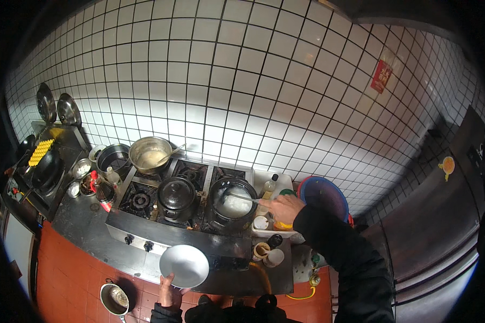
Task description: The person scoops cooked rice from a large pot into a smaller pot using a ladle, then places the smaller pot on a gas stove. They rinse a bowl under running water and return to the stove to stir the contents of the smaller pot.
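My right hand [285, 206] grips the handle of a metal ladle [244, 197], whose head reaches into a black pot [214, 212] on the right side of the gas stove. White, thick-looking contents [236, 205] fill part of that pot. Low in front of the stove's edge, my left hand [169, 291] holds a white bowl [184, 266] by its rim, tilted a little; no food shows inside. To the left of the open pot, a lidded black pot [177, 198] stands on another burner.
A steel pot [149, 155] with a utensil stands at the back left. Right of the stove are a white tray [273, 233] of bottles and jars, and a blue basin [325, 196]. Seasoning jars [274, 257] sit by the front edge. A saucepan [114, 298] is at lower left, over the floor.
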`<action>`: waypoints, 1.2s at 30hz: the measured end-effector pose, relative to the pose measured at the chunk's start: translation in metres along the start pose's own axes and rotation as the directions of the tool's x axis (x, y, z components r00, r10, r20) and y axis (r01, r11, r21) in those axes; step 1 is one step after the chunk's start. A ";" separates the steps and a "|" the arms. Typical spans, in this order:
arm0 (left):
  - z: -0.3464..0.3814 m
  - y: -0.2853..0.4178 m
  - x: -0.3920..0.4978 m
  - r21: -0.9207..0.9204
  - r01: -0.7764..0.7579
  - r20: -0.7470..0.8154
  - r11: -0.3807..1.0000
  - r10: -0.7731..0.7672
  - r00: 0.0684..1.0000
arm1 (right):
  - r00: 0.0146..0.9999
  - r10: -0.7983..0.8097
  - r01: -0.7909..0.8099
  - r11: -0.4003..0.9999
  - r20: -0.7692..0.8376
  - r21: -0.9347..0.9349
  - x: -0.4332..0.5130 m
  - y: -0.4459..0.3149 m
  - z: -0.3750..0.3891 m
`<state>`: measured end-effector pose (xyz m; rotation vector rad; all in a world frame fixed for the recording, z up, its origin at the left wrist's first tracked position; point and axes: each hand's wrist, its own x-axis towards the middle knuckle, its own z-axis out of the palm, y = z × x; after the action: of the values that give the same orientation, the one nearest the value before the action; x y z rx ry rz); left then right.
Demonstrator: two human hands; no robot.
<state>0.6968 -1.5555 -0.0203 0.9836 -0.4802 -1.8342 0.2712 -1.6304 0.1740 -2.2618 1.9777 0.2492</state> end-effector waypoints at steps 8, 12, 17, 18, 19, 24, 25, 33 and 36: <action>0.006 -0.007 -0.002 0.013 0.018 0.001 1.000 -0.018 1.000 | 0.999 0.020 -0.037 0.930 0.049 0.365 -0.037 0.007 -0.045; 0.005 -0.011 0.000 0.027 0.029 -0.006 0.999 -0.029 1.000 | 0.991 -0.009 -0.029 0.959 0.130 0.282 -0.053 -0.006 -0.085; 0.023 -0.009 -0.006 0.059 0.028 0.006 0.998 -0.029 1.000 | 0.998 0.009 -0.021 0.978 0.058 0.207 -0.038 0.013 -0.037; 0.024 -0.009 -0.007 0.055 0.023 0.019 0.998 -0.024 1.000 | 0.999 0.017 -0.028 0.970 0.048 0.240 -0.033 0.014 -0.027; 0.024 -0.009 -0.008 0.049 0.021 0.032 0.999 -0.022 0.999 | 0.999 0.027 -0.037 0.962 0.042 0.272 -0.029 0.017 -0.017; 0.028 -0.007 -0.011 0.073 0.025 0.063 0.997 -0.029 0.998 | 0.996 0.078 -0.066 0.961 -0.033 0.268 -0.010 0.008 0.013; 0.029 -0.007 -0.012 0.080 0.020 0.062 0.997 -0.025 0.998 | 0.995 0.070 -0.049 0.966 -0.077 0.252 -0.006 0.006 0.018; 0.020 -0.005 -0.013 0.086 0.006 0.077 0.996 -0.013 0.997 | 0.989 0.093 -0.058 0.957 -0.112 0.283 -0.024 -0.010 0.013; 0.019 -0.007 -0.012 0.096 0.019 0.083 0.995 -0.027 0.996 | 0.992 0.104 -0.076 0.946 -0.072 0.315 -0.044 -0.011 -0.019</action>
<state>0.6803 -1.5433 -0.0081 0.9819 -0.6150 -1.8941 0.2770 -1.5901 0.2011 -2.0173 1.9996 -0.1501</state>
